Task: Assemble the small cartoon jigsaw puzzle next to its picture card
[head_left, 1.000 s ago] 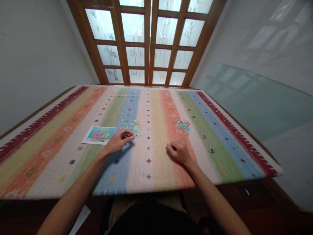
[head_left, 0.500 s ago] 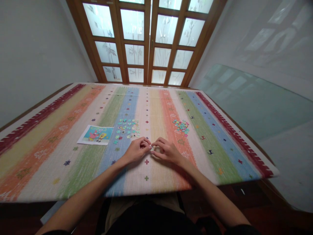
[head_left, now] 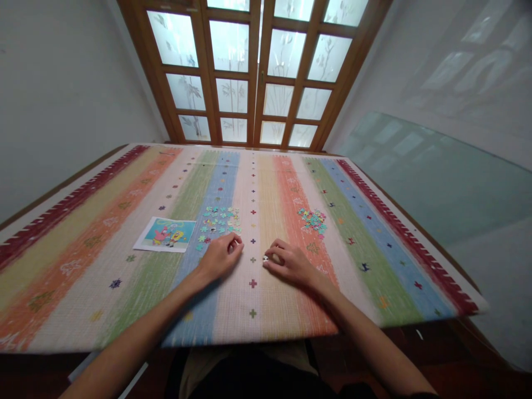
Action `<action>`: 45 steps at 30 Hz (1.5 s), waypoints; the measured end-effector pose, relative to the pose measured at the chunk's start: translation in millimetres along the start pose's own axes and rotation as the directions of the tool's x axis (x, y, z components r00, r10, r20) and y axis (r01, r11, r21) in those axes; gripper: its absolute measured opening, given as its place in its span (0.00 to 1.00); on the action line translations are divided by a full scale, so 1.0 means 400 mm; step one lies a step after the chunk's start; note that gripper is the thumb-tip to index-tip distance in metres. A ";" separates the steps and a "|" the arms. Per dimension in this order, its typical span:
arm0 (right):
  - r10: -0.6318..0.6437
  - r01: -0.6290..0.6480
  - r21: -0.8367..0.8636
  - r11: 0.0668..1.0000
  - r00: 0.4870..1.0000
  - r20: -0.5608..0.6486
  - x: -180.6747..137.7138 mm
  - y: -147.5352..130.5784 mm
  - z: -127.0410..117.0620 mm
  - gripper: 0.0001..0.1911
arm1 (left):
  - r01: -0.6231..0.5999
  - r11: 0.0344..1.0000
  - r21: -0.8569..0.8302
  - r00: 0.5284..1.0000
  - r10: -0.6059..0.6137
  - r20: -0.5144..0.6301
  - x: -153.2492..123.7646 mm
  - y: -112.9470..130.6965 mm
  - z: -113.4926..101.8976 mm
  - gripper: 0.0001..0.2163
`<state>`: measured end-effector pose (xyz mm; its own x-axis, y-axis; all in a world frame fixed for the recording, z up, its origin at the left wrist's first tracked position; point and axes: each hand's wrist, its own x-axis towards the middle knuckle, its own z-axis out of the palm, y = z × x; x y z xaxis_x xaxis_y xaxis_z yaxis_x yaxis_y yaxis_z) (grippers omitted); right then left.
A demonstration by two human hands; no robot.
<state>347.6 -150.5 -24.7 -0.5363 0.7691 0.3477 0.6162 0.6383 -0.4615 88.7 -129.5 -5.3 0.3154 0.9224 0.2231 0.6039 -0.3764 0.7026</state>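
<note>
My right hand (head_left: 288,261) rests on the striped mat (head_left: 257,183), its fingertips pinching a small puzzle piece (head_left: 265,257). A short way to the left, my left hand (head_left: 220,256) lies on the mat with fingers curled and nothing visible in them. Just beyond the left hand lie several spread-out puzzle pieces (head_left: 219,219). A tighter pile of puzzle pieces (head_left: 313,218) sits beyond the right hand. A cartoon reference picture (head_left: 166,234) lies flat to the left of the spread pieces.
The mat covers a wooden table whose near edge (head_left: 233,346) is by my lap. A wooden-framed window (head_left: 255,72) stands behind the table, and a leaning glass panel (head_left: 436,177) is at the right.
My left hand went from the spread pieces to meet the right hand at the middle, then drew back left. The small piece stays at my right fingertips.
</note>
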 end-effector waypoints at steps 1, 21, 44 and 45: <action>0.012 -0.012 -0.004 1.000 1.000 -0.003 -0.001 0.004 0.002 0.07 | -0.009 0.998 0.056 1.000 0.010 -0.028 0.000 -0.018 -0.014 0.06; 0.082 -0.082 0.017 0.997 0.996 -0.043 -0.013 0.014 0.010 0.08 | 0.019 0.913 0.408 1.000 -0.017 -0.009 0.050 -0.182 -0.133 0.15; 0.203 -0.233 0.504 0.831 0.972 0.114 0.008 -0.013 -0.030 0.12 | -0.038 0.895 -0.444 0.951 0.168 0.259 0.035 0.050 0.012 0.09; 0.198 -0.244 0.532 0.811 0.970 0.143 0.008 -0.015 -0.032 0.12 | -0.016 0.880 -0.475 0.952 0.158 0.262 0.032 0.054 0.026 0.09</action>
<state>349.5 -151.6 -10.4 -0.4806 0.8674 0.1293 0.3236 0.3125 -0.8931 113.3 -126.5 5.7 0.5877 0.7957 0.1467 0.1782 -0.3041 0.9358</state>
